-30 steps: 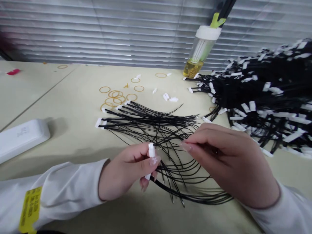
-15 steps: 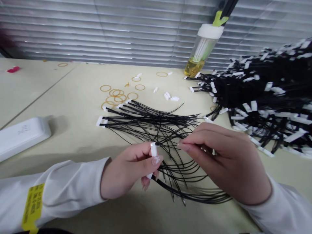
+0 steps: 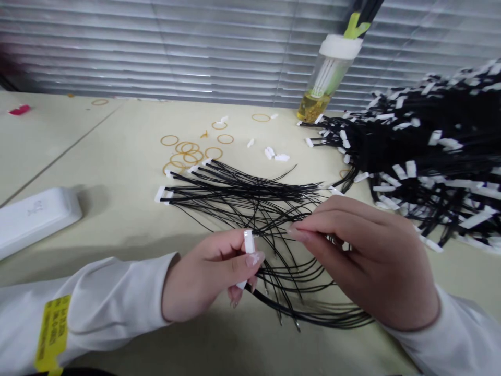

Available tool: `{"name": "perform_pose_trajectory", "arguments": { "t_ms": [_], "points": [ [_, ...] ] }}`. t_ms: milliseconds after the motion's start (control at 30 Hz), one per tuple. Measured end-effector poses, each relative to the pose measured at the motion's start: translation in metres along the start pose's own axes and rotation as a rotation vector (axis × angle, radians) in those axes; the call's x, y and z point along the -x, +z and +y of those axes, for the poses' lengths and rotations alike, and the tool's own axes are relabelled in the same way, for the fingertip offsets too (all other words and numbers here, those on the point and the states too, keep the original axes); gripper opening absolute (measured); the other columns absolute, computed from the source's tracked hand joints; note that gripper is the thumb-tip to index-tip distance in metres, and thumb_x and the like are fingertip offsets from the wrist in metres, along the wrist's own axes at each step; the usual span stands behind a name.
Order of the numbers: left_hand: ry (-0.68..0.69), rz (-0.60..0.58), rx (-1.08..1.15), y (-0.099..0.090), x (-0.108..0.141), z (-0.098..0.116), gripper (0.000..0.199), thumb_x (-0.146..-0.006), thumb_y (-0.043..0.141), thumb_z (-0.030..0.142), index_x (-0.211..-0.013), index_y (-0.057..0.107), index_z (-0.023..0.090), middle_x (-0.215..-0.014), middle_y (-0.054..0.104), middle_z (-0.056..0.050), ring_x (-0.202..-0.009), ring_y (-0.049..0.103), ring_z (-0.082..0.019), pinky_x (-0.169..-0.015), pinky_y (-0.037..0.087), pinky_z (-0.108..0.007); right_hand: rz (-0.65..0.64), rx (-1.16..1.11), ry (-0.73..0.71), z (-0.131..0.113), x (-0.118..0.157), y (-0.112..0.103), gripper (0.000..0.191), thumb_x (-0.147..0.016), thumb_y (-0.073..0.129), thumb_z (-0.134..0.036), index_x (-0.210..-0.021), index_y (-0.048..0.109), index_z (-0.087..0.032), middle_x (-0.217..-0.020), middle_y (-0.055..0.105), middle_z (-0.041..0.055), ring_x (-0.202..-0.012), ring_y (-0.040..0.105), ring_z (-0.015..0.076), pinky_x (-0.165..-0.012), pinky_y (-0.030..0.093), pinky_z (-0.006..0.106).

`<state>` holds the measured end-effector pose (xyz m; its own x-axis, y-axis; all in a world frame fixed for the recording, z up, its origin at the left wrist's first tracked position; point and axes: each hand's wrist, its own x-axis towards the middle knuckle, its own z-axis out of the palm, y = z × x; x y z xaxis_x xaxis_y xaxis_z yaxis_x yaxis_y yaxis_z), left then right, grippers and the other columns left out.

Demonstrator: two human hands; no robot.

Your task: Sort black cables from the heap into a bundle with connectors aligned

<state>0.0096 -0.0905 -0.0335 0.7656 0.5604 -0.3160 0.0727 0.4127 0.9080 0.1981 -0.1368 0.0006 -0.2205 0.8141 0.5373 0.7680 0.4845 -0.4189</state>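
Between its thumb and fingers, my left hand [image 3: 219,271] grips a long white connector housing [image 3: 249,242], tilted nearly upright. Black wires [image 3: 305,313] run from the connector's lower end and curve to the right. My right hand [image 3: 364,256] pinches a thin black wire [image 3: 276,233] whose other end meets the top of the connector; whether it is seated inside cannot be made out. Behind both hands lie several black wire bundles [image 3: 235,185] with white connectors [image 3: 163,194] on their left ends. Loose wire ends cross beneath my hands.
A large heap of black wire harnesses [image 3: 422,136] with white connectors fills the right side. Rubber bands [image 3: 188,151] and loose white connectors [image 3: 282,157] lie toward the back. A bottle [image 3: 329,78] of yellow liquid stands by the blinds; a white case [image 3: 39,219] sits at left.
Both hands have shifted very slightly to the right in the picture, the connector and wire with them. Their grips look the same.
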Motion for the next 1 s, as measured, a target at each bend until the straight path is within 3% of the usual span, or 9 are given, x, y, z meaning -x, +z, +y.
{"name": "perform_pose_trajectory", "arguments": {
  "t_ms": [1000],
  "points": [
    [-0.003,0.004,0.004,-0.0001,0.0012,0.0004,0.032,-0.072,0.056,0.044,-0.065,0.047,0.015,-0.057,0.048,0.003,-0.044,0.042,-0.005,-0.04,0.037,-0.015,0.02,0.053,-0.06,-0.0016,0.0027,0.0013,0.008,-0.072,0.059,-0.011,-0.076,0.061,-0.018,-0.071,0.06,0.0011,-0.064,0.054,0.0077,-0.057,0.045,0.018]
  ]
}}
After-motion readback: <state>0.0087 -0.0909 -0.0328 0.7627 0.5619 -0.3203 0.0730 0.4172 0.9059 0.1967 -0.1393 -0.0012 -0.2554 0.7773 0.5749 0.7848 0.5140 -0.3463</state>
